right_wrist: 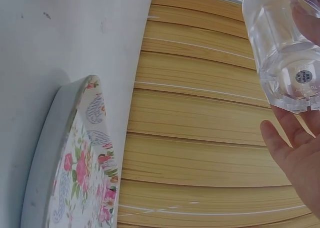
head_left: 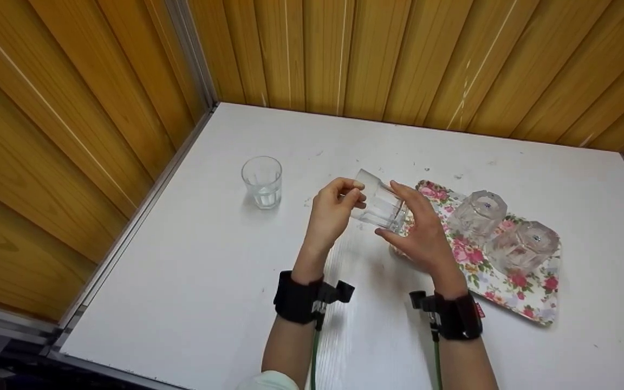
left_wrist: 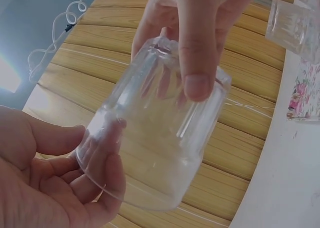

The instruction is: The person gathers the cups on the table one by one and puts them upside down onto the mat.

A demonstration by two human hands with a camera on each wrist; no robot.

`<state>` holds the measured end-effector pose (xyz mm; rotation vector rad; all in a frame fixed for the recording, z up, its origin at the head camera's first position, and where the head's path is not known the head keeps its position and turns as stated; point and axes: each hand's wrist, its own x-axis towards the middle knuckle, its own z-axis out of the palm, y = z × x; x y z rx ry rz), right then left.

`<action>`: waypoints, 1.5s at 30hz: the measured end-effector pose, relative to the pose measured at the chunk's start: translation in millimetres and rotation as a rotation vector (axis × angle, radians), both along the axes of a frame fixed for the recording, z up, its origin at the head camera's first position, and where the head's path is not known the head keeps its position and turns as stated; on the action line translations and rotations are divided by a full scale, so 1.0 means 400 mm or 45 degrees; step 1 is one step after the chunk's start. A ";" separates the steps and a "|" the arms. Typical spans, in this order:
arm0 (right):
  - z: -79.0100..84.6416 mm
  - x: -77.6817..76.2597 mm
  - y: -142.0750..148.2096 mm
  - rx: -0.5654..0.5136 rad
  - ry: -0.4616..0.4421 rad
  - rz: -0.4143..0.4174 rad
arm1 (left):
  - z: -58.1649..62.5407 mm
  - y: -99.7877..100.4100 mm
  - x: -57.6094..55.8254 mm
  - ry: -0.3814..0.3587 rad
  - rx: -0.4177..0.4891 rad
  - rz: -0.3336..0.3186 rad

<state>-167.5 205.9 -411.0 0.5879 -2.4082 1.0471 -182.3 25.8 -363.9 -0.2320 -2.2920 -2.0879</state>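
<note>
Both hands hold a clear drinking glass tilted above the table. My left hand pinches it near the rim, thumb at the wall and fingertips seen through the glass in the left wrist view. At the base end, my right hand grips the faceted lower part between thumb and fingers. A small round mark shows on the glass's base in the right wrist view. To the left, a second glass stands upright on the table.
Right of the hands lies a flowered tray on the white table. Two upside-down glasses, a farther one and a nearer one, stand on it. Yellow wood-look panels border the table at the back and left.
</note>
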 end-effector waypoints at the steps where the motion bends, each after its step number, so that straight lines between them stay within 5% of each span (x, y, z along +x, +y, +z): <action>1: 0.001 0.000 0.001 -0.001 0.003 0.004 | 0.000 0.001 -0.001 -0.002 -0.016 0.009; 12: 0.002 -0.002 0.006 -0.005 0.038 0.016 | 0.000 -0.001 -0.004 -0.019 -0.170 0.083; 21: 0.005 -0.001 0.006 0.002 0.060 0.010 | -0.011 0.003 -0.010 0.057 -0.467 0.223; 45: 0.006 0.002 0.007 0.018 0.169 0.027 | -0.033 0.006 -0.023 0.055 -0.545 0.251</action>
